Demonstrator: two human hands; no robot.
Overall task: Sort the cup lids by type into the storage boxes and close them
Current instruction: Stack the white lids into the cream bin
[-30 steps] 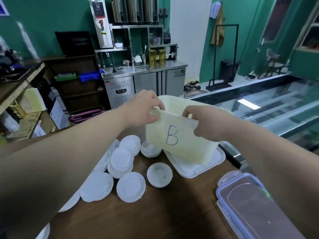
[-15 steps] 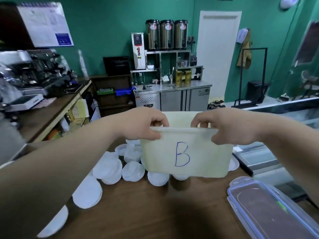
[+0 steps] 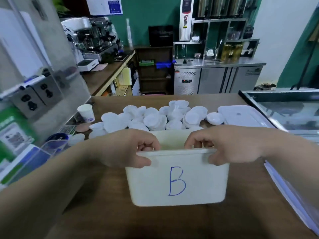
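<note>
A white storage box (image 3: 177, 183) marked with a blue "B" sits upright in front of me on the wooden counter (image 3: 172, 221). My left hand (image 3: 127, 149) grips its near rim at the left, fingers curled inside. My right hand (image 3: 226, 145) grips the same rim at the right. Behind the box lies a heap of white cup lids (image 3: 155, 116), several flat and several domed. A white box lid (image 3: 241, 116) lies flat at the right end of the heap. The box's inside is mostly hidden.
A clear lid with blue clips (image 3: 293, 192) lies at the counter's right edge. A paper cup (image 3: 86, 112) stands at the left, near a clear container with blue trim (image 3: 51, 147). A glass display case (image 3: 284, 109) borders the right side; a socket panel (image 3: 34, 97) stands at the left.
Both hands have brought the B box down and toward me, from tilted over the white box lid to upright on the counter before the lid heap.
</note>
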